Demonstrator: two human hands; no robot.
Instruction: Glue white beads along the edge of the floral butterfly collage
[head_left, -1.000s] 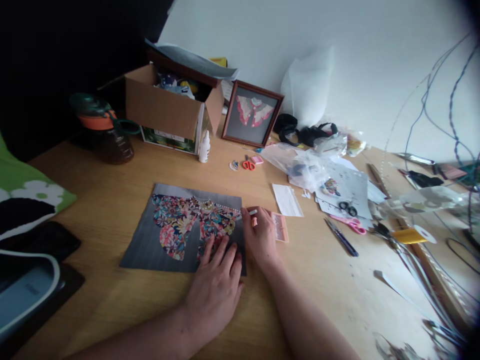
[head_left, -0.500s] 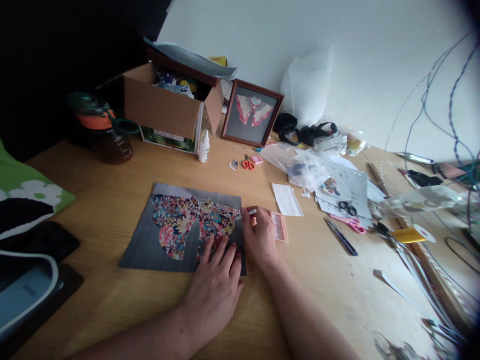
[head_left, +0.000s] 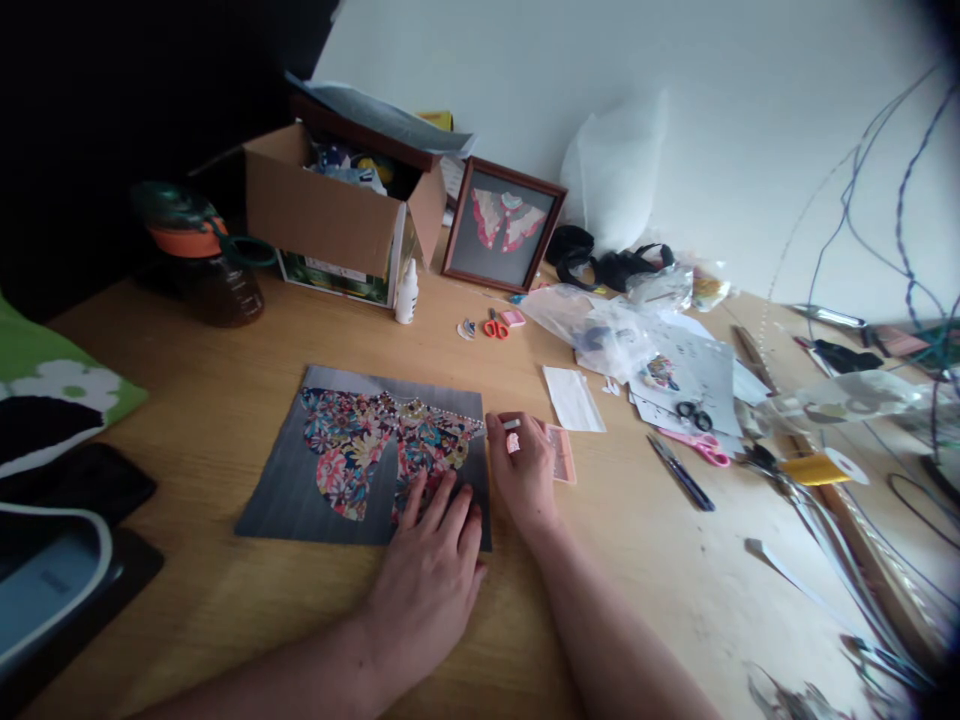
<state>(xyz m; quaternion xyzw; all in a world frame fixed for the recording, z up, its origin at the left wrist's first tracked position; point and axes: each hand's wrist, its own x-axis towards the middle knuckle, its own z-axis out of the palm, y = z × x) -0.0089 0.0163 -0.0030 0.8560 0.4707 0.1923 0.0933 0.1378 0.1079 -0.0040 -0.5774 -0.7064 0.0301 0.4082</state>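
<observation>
The left hand (head_left: 431,575) lies flat w/ fingers spread, pressing down on the near right corner of a grey card (head_left: 300,490). The card sits on the tabletop (head_left: 225,400) right in front of both hands. On it is a butterfly (head_left: 375,450) made of flowery cloth, w/ a row of tiny beads along its top edge.

The right hand (head_left: 525,470) rests just beside the card's right edge. Its fingers are curled in, pinching a small white stick (head_left: 510,425) that points toward the butterfly's right wing tip. Under that hand, partly hidden, is a little pink packet (head_left: 562,455).

The card looks light & thin, so it prob slides easy on the wood; a flat palm on a corner is a good way to keep it put. The cloth is soft & the beads look tiny & easy to knock off, so best to hold the card by its bare grey edges, not the wings.

Past the right hand: a white paper slip (head_left: 574,400), plastic bags (head_left: 600,330), a dark pen (head_left: 681,475), pink scissors (head_left: 701,447) & yellow thread (head_left: 817,468). Farther from the hands: small orange scissors (head_left: 495,326), a glue bottle (head_left: 406,292), a box (head_left: 330,215), a framed butterfly picture (head_left: 502,225). Off to the left hand's side is a brown bottle (head_left: 214,265)
</observation>
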